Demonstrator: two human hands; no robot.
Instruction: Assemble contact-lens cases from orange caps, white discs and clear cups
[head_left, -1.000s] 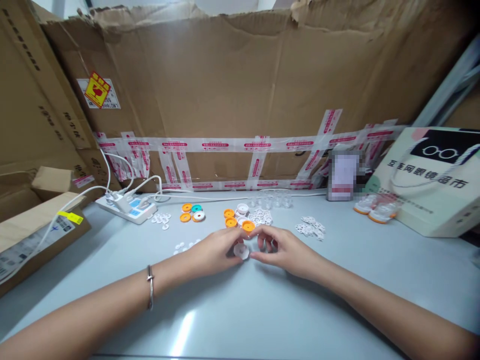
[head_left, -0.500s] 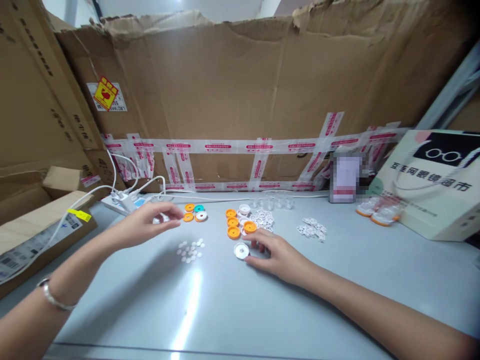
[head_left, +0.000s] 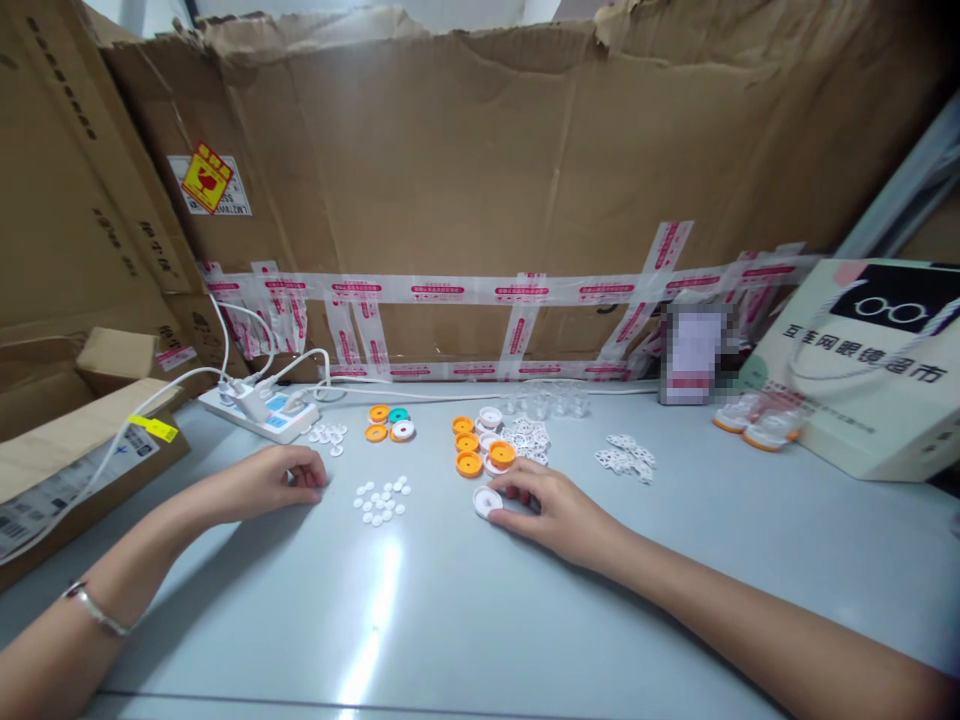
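My right hand (head_left: 551,505) pinches a white round disc-shaped part (head_left: 487,502) by its right side, thumb and fingers at the rim. The part is slightly tilted and has a small hub in its middle. Just behind it are several orange round parts (head_left: 469,464) and white round parts (head_left: 490,417). At the left, my left hand (head_left: 274,485) lies low over the table with its fingers curled in; nothing shows in them. Several small white discs (head_left: 382,503) are spread between my hands. Small white pieces (head_left: 328,437) lie behind my left hand.
Orange, teal and white round parts (head_left: 388,424) sit at the back. Flat white cut-out pieces (head_left: 626,458) and clear cups (head_left: 555,402) lie farther right. A power strip (head_left: 262,412), a phone (head_left: 686,355), a paper bag (head_left: 862,370) and cardboard boxes (head_left: 450,170) border the grey table (head_left: 450,620).
My left hand has drawn back toward me and left, and its fingers have curled in. The white disc-shaped part in my right hand has tilted a little.
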